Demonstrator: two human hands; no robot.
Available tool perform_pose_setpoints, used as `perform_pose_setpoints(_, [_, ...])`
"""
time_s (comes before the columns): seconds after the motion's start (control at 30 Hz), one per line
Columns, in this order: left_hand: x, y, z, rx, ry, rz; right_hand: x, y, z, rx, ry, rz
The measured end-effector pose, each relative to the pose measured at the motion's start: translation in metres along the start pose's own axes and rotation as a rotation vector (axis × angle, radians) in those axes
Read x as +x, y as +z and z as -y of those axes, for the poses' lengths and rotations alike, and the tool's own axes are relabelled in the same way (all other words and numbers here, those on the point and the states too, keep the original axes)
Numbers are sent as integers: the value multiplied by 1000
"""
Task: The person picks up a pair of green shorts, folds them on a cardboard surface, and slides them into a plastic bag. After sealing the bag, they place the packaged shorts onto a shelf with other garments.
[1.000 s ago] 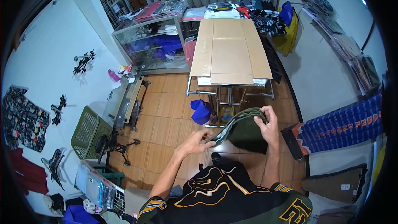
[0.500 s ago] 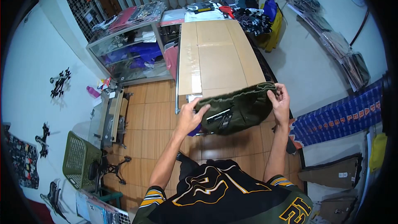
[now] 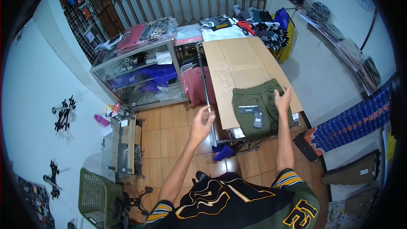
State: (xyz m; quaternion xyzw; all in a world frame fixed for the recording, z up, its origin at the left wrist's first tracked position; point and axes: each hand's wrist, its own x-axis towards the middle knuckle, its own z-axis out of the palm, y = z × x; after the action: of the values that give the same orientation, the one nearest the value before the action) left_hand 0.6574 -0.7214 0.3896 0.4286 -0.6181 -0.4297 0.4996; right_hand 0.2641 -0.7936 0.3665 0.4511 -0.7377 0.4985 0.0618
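A pair of olive green pants (image 3: 254,97) lies on the cardboard-topped table (image 3: 237,55), waistband toward the far end, the lower part at the table's near edge. A dark hang tag (image 3: 257,119) and a pale label strip show on its front. My right hand (image 3: 283,104) is over the right side of the pants, thumb and fingers apart. Off to the left of the pants, my left hand (image 3: 201,124) is held with loosely curled fingers and the thumb apart, overlapping the metal rail (image 3: 204,78) in this view. Nothing shows in it.
A glass display case (image 3: 135,68) stands left of the table, with packed clothes on top. Pink clothing (image 3: 195,85) hangs by the rail. Gloves (image 3: 271,29) are heaped at the back right. A blue box (image 3: 352,121) lies at right, a green basket (image 3: 99,195) at lower left.
The pants were held up between both hands and now lie on the cardboard. Both hands have let go, the left shifting away from the cloth. The view has turned slightly.
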Motion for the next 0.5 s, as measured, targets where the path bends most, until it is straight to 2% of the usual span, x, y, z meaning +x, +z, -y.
perform_pose_setpoints(0.1, [-38,-51,65,-51,-164,-22,-49,26,4,-107,43,269])
perform_pose_setpoints(0.13, [-48,-65,78,-25,-214,-42,-63,29,13,-176,123,381])
perform_pose_setpoints(0.2, [-63,-91,94,21,-278,-27,-83,42,34,-499,93,443])
perform_pose_setpoints(0.33, [-64,-125,139,2,-387,-27,-79,65,60,-542,168,482])
perform_pose_setpoints(0.5, [-18,-130,150,-8,-412,63,-68,100,56,-538,170,418])
